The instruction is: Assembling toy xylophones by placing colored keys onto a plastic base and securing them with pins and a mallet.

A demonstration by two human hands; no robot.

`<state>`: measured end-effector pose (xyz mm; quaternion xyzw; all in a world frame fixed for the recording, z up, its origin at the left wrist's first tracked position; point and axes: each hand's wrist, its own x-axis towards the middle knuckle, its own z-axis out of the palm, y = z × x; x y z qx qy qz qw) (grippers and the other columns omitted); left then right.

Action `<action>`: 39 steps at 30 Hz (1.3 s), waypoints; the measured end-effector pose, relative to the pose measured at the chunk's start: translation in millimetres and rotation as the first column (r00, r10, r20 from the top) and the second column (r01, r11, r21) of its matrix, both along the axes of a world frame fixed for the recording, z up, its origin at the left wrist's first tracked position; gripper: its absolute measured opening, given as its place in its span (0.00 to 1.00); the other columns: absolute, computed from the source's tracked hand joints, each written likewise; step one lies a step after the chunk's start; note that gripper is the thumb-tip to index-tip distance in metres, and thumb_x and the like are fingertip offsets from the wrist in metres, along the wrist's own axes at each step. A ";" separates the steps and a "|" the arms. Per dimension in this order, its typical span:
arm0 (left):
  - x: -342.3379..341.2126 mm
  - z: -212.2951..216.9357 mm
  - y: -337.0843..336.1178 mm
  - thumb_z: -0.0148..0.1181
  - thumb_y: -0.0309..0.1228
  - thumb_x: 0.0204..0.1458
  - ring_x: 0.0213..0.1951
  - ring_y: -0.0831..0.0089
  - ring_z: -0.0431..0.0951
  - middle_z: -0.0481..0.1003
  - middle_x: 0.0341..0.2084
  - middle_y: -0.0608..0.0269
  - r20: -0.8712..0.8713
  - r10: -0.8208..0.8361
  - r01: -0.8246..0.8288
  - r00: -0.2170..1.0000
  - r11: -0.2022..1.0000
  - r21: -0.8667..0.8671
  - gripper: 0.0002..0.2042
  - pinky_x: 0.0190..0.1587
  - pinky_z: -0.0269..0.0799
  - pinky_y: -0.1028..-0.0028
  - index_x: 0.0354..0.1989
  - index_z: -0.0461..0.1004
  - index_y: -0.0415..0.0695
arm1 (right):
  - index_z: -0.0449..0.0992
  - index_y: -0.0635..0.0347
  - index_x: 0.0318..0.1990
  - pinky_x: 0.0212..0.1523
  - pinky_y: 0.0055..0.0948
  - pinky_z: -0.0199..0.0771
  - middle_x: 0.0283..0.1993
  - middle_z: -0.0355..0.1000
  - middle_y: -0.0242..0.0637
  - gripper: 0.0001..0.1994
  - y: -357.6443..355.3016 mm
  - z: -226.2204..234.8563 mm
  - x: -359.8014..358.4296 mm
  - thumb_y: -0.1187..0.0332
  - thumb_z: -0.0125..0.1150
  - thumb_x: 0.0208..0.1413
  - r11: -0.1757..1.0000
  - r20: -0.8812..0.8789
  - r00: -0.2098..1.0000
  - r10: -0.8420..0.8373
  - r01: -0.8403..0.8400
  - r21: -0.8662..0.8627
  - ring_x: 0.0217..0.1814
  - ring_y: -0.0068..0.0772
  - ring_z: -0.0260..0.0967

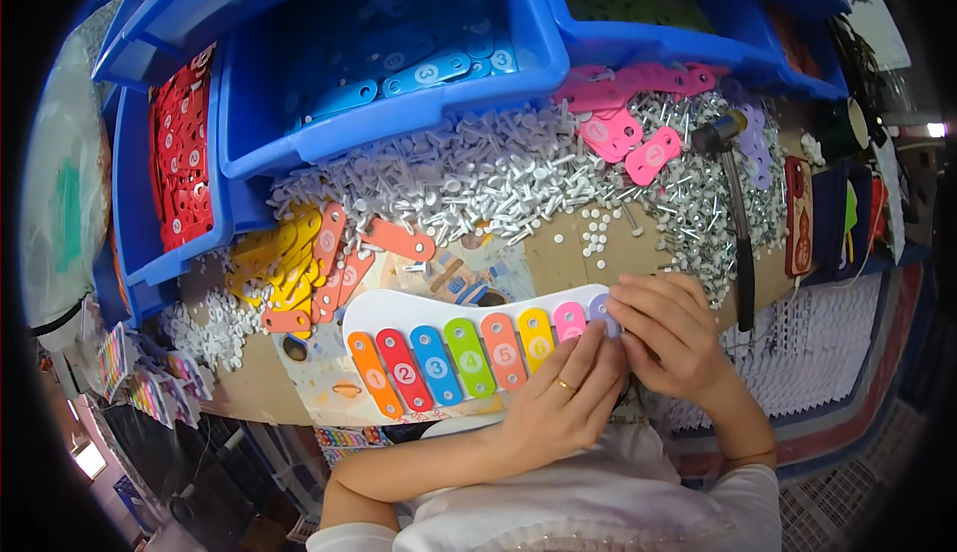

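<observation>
One head-worn fisheye view — looking steeply down, close over the cluttered workbench (558, 253).

You have a cardboard-covered workbench (558, 258) in front of you. Across its far side runs a thick heap of white plastic pegs (478, 168), spreading right around a hammer (736, 213) that lies with its head far and its handle pointing near. Pink number bars (628, 133) rest on the pegs at far right. Blue bins (379, 123) stand along the far edge and down the left side. At left you see a pile of yellow bars (279, 263) with orange bars (334, 253) fanned beside it, and small white caps (214, 323) scattered nearer. At near centre lies the white toy xylophone board (399, 311), carrying coloured bars in a row
</observation>
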<state>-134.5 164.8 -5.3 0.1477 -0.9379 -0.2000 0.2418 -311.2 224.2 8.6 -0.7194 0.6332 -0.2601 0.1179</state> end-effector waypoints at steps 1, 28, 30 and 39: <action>1.6 -0.4 0.7 0.61 0.25 0.41 0.50 0.58 0.75 0.74 0.42 0.53 -0.001 0.000 0.000 1.000 1.000 -0.002 0.13 0.42 0.76 0.67 0.38 0.78 0.35 | 0.77 0.65 0.45 0.50 0.38 0.69 0.48 0.74 0.40 0.14 3.2 -2.6 1.5 0.75 0.58 0.49 1.000 -0.001 1.000 0.000 0.000 -0.002 0.51 0.41 0.73; 58.4 31.1 -168.8 0.65 0.18 0.45 0.35 0.71 0.77 0.75 0.33 0.59 0.083 0.093 -0.120 0.992 0.893 0.434 0.11 0.37 0.72 0.76 0.36 0.70 0.38 | 0.75 0.65 0.38 0.35 0.30 0.72 0.35 0.71 0.39 0.09 -80.5 10.0 7.1 0.84 0.61 0.48 0.889 0.232 0.861 -0.453 0.418 0.185 0.34 0.34 0.72; 87.0 31.9 -162.8 0.64 0.17 0.47 0.34 0.75 0.78 0.75 0.31 0.61 0.127 0.355 -0.345 0.926 0.664 0.663 0.09 0.39 0.73 0.78 0.36 0.72 0.36 | 0.76 0.64 0.40 0.35 0.29 0.72 0.35 0.72 0.39 0.11 -76.9 20.0 20.4 0.83 0.61 0.48 0.908 0.287 0.868 -0.406 0.347 0.234 0.34 0.32 0.73; 142.3 23.5 -116.2 0.68 0.18 0.42 0.34 0.67 0.79 0.79 0.31 0.57 0.073 0.318 -0.311 0.945 0.815 0.489 0.11 0.39 0.72 0.72 0.36 0.79 0.36 | 0.77 0.62 0.36 0.35 0.26 0.73 0.38 0.77 0.39 0.08 -96.5 8.2 105.1 0.81 0.66 0.48 0.988 0.596 0.802 0.033 -0.116 0.101 0.39 0.32 0.74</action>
